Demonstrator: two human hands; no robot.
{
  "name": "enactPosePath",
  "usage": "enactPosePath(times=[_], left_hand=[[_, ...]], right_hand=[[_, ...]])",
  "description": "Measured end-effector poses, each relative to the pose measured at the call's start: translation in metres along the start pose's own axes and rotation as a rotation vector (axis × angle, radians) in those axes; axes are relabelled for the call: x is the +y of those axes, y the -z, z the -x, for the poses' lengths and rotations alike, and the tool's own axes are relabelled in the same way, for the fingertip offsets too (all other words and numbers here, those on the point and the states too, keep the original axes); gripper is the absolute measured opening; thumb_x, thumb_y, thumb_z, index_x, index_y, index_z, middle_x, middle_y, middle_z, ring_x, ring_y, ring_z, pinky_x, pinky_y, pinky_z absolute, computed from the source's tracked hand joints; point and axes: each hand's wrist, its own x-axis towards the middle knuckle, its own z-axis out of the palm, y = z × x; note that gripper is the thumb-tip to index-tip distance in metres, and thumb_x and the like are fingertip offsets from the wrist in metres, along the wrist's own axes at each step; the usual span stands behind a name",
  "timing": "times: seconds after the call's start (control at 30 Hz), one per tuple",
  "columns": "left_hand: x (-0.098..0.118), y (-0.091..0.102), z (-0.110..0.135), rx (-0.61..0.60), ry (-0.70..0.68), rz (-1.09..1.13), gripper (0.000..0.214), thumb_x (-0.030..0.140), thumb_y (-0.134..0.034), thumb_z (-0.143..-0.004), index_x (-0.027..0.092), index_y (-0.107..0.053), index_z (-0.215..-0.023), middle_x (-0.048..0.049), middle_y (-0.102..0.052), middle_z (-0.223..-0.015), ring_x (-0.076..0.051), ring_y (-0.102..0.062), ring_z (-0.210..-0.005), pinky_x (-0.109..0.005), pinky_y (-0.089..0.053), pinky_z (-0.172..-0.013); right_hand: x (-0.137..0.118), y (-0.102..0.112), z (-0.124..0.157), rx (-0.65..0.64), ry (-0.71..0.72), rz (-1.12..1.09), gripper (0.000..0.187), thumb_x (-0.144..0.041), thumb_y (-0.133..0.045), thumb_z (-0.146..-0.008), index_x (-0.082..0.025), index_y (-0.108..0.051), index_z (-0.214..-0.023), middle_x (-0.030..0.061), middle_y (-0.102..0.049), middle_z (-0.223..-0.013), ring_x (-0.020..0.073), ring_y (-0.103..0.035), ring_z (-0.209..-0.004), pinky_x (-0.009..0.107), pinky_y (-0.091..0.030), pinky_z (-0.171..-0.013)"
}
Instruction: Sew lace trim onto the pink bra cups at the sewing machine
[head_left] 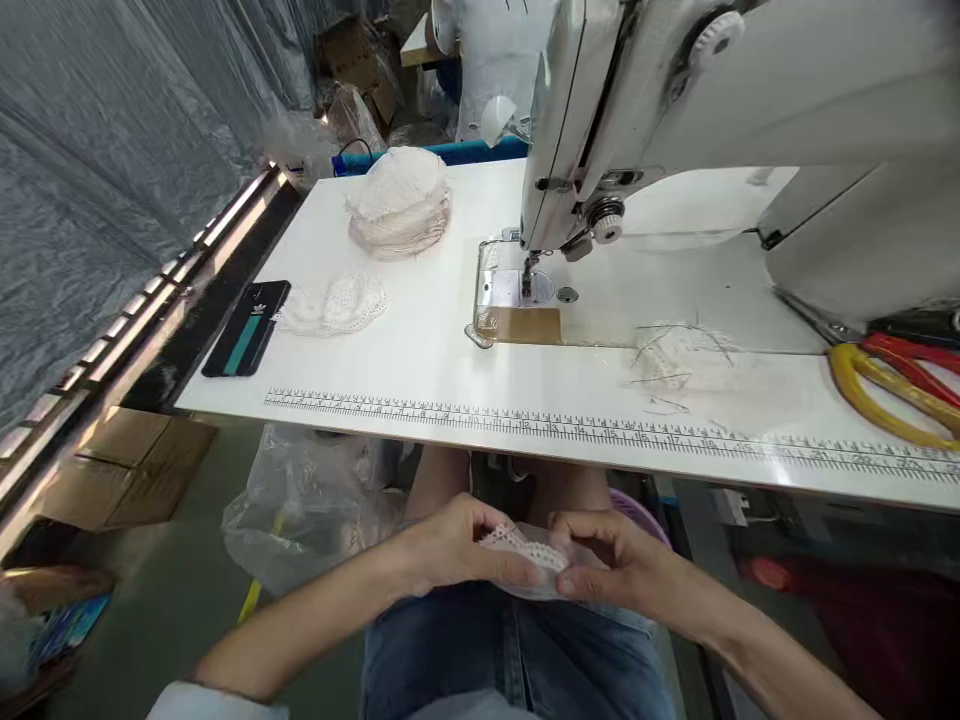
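Over my lap, in front of the table edge, both hands grip one small piece of white lace-edged fabric (536, 555). My left hand (476, 550) pinches its left end between thumb and fingers. The right end is pinched by my right hand (611, 560). A scalloped lace trim runs across the top of the piece, and sheer cloth shows below it. On the table ahead lie a flat lace piece (337, 305) and a stack of pale fabric pieces (401, 203). The sewing machine (592, 130) stands beyond my hands, its needle area away from them.
A black phone with a teal stripe (246, 330) lies at the table's left end. Yellow and red scissor handles (892, 390) sit at the right, near thread scraps (675, 360). A printed ruler (525, 424) follows the front edge. Plastic bags (300, 510) and a cardboard box (127, 465) are below left.
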Motion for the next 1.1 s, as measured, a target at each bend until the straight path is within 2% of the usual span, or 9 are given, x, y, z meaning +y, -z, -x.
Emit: enactPosePath(times=[0.17,0.37,0.57,0.63,0.7,0.8,0.9,1.1], left_hand=[[-0.002,-0.002,-0.001,0.028,-0.083,0.054,0.027,0.032,-0.075,-0.063,0.01,-0.06,-0.062,0.0024,-0.047,-0.064,-0.008,-0.04,-0.061,-0.021,-0.027,-0.055],[-0.001,-0.001,0.001,0.054,-0.068,0.034,0.026,0.032,-0.076,-0.063,0.01,-0.061,-0.063,0.0029,-0.046,-0.065,-0.007,-0.039,-0.06,-0.021,-0.026,-0.054],[0.002,0.009,0.003,-0.027,-0.159,-0.079,0.02,0.026,-0.077,-0.062,0.011,-0.064,-0.064,0.0025,-0.05,-0.073,-0.007,-0.041,-0.063,-0.02,-0.027,-0.056],[0.003,0.01,0.003,-0.05,-0.143,-0.076,0.02,0.025,-0.078,-0.061,0.012,-0.066,-0.07,0.0016,-0.053,-0.076,-0.008,-0.043,-0.066,-0.02,-0.029,-0.059],[0.005,0.008,0.003,-0.059,-0.073,-0.032,0.025,0.027,-0.079,-0.06,0.011,-0.067,-0.076,0.0018,-0.053,-0.07,-0.008,-0.043,-0.064,-0.021,-0.03,-0.058],[0.007,0.003,0.003,-0.011,-0.013,0.029,0.028,0.031,-0.078,-0.06,0.01,-0.066,-0.073,0.0028,-0.05,-0.06,-0.007,-0.04,-0.058,-0.02,-0.029,-0.055],[0.009,0.0,0.003,0.048,-0.038,0.045,0.028,0.033,-0.077,-0.061,0.009,-0.066,-0.068,0.0022,-0.051,-0.059,-0.007,-0.04,-0.057,-0.02,-0.029,-0.054],[0.015,0.004,0.01,0.022,-0.098,-0.023,0.021,0.027,-0.076,-0.062,0.009,-0.067,-0.068,0.0011,-0.054,-0.063,-0.008,-0.044,-0.06,-0.02,-0.033,-0.057]], right_hand=[[0.0,0.002,0.001,-0.006,-0.023,-0.018,0.026,-0.038,-0.07,-0.076,-0.017,-0.056,-0.072,-0.003,-0.05,-0.07,0.0122,-0.044,-0.067,0.022,-0.031,-0.06],[0.002,0.0,-0.003,-0.02,-0.05,-0.039,0.027,-0.04,-0.066,-0.079,-0.015,-0.058,-0.075,-0.0034,-0.044,-0.067,0.0116,-0.038,-0.064,0.023,-0.028,-0.058],[0.0,0.0,-0.005,-0.041,-0.062,-0.04,0.027,-0.04,-0.066,-0.079,-0.015,-0.059,-0.073,-0.004,-0.04,-0.065,0.0108,-0.034,-0.062,0.024,-0.025,-0.056],[-0.001,-0.001,-0.005,-0.051,-0.05,-0.048,0.028,-0.041,-0.065,-0.08,-0.015,-0.058,-0.072,-0.0037,-0.041,-0.066,0.0109,-0.035,-0.063,0.024,-0.025,-0.057],[-0.001,-0.001,-0.006,-0.048,-0.046,-0.051,0.028,-0.04,-0.065,-0.08,-0.015,-0.057,-0.07,-0.0037,-0.041,-0.067,0.011,-0.036,-0.063,0.023,-0.026,-0.057],[-0.003,-0.002,-0.007,-0.038,-0.046,-0.054,0.026,-0.038,-0.068,-0.079,-0.015,-0.056,-0.07,-0.0042,-0.041,-0.066,0.011,-0.036,-0.064,0.023,-0.027,-0.058],[-0.004,-0.003,-0.007,-0.04,-0.046,-0.06,0.024,-0.036,-0.069,-0.078,-0.016,-0.058,-0.072,-0.0042,-0.043,-0.067,0.011,-0.037,-0.065,0.022,-0.029,-0.059],[-0.009,-0.006,-0.007,-0.06,-0.032,-0.053,0.027,-0.039,-0.069,-0.077,-0.015,-0.059,-0.071,-0.004,-0.045,-0.066,0.0102,-0.038,-0.062,0.022,-0.028,-0.056]])
